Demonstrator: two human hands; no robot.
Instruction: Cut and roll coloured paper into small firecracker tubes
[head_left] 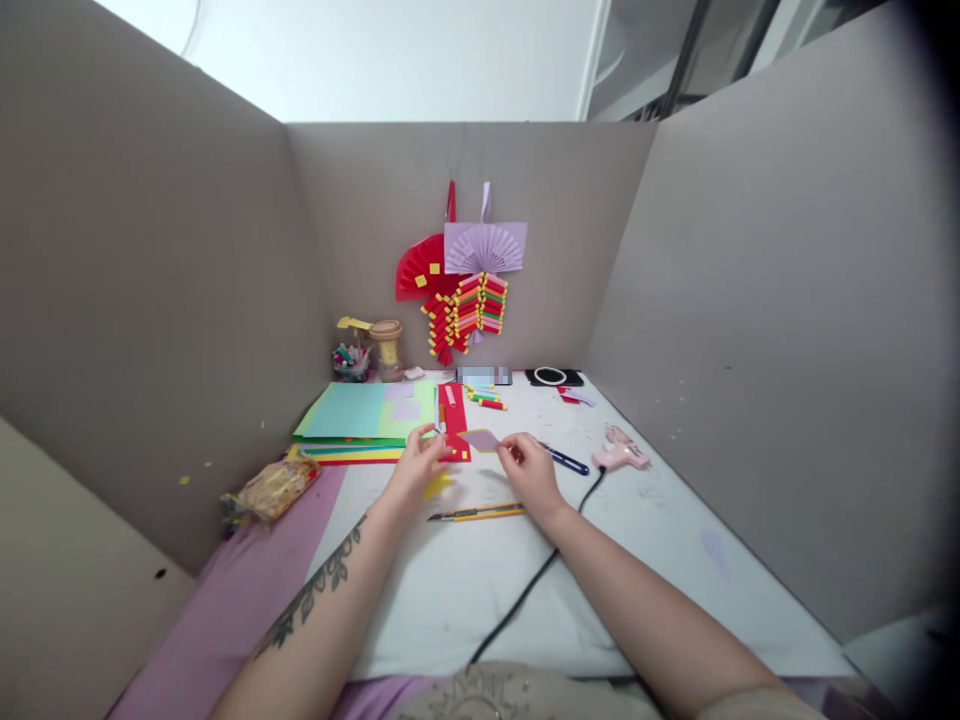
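Observation:
My right hand (529,468) pinches the right corner of a small purple paper diamond (480,440) with a yellow edge, holding it above the table. Just left of the diamond is my left hand (418,458), fingers curved and apart, with no object clearly visible in them. Beneath it, a yellow paper piece (437,486) lies on the table. A slim yellow-and-black craft knife (480,513) rests nearer to me, its right end partly behind my right hand. Beyond my right hand lies a dark blue slotted tool (566,460), partly hidden. A red paper strip (452,405) lies behind my hands.
Coloured paper sheets (352,410) are stacked at left, beside a wrapped snack packet (277,487). A pink glue gun (621,450) trails a black cord (540,570) toward me. Small paper rolls (484,396) lie farther back. Paper fan decorations (486,248) hang on the grey partition (360,210).

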